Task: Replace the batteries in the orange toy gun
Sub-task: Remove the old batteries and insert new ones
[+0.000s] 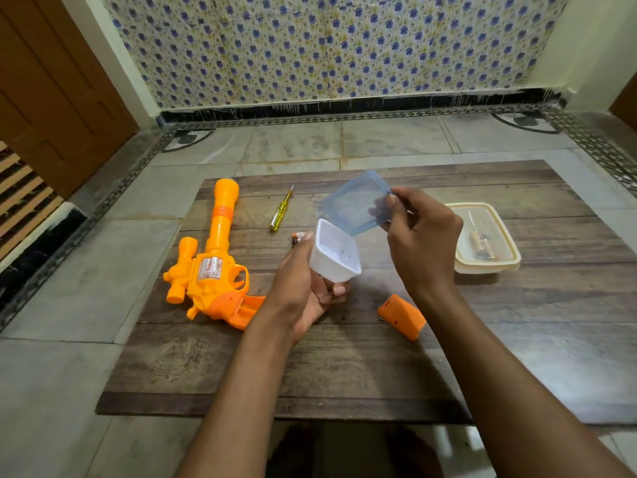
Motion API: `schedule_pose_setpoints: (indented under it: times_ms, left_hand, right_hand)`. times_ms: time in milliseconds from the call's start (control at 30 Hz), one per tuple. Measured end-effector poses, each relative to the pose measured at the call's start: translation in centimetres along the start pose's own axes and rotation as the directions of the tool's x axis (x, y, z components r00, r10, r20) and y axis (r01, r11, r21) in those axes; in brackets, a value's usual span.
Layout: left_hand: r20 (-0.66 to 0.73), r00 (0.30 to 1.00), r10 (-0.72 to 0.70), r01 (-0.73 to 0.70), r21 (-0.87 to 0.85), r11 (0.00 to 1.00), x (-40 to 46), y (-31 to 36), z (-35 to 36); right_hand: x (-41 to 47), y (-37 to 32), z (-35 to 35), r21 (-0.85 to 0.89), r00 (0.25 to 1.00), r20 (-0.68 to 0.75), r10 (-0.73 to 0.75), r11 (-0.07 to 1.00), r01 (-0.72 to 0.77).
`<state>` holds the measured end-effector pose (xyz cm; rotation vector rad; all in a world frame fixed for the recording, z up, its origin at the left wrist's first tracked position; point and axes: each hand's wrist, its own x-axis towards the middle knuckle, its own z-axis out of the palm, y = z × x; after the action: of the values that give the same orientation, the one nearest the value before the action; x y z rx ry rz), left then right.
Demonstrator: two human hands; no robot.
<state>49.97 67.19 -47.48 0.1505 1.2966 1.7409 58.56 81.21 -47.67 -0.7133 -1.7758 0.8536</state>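
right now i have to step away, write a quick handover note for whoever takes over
Left hand: holds the small white container, tilted, open.
Right hand: holds its blue lid, lifted off.
On the wooden board: orange toy gun at left, its grip open; battery cover lying loose; yellow screwdriver; a battery behind the left hand; lidded box with batteries at right.
Done: cover off.
Left: fit batteries, refit cover.
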Motion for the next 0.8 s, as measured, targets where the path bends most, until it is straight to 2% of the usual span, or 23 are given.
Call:
schedule_pose_setpoints:
  times_ms: [100, 267, 500, 667, 800]
  left_hand:
    - [0.01, 1.0, -0.003, 0.003, -0.007, 1.0, 0.0, 0.1, -0.2]
    - [-0.026, 1.0, 0.012, -0.013, -0.025, 1.0, 0.1, 0.2, -0.4]
    - [-0.051, 0.998, -0.03, 0.027, -0.074, 0.997, 0.2, 0.8, -1.2]
    - [-0.048, 0.999, -0.008, 0.005, -0.068, 0.998, 0.2, 0.7, -1.2]
    - [-0.048, 0.999, 0.006, -0.009, -0.048, 0.999, 0.2, 0.6, -1.1]
  right_hand:
    - [1.0, -0.1, 1.1, 0.064, 0.989, -0.064, 0.13, 0.99, -0.125]
    - [2.4, 1.0, 3.3, 0.047, 0.933, -0.116, 0.34, 0.94, -0.337]
    - [5.3, 2.8, 5.7, -0.122, 0.864, -0.124, 0.489, 0.856, -0.502]
    - [5.7, 3.3, 6.6, -0.189, 0.862, -0.114, 0.495, 0.841, -0.508]
    - [6.2, 3.0, 6.8, -0.336, 0.886, -0.08, 0.457, 0.824, -0.456]
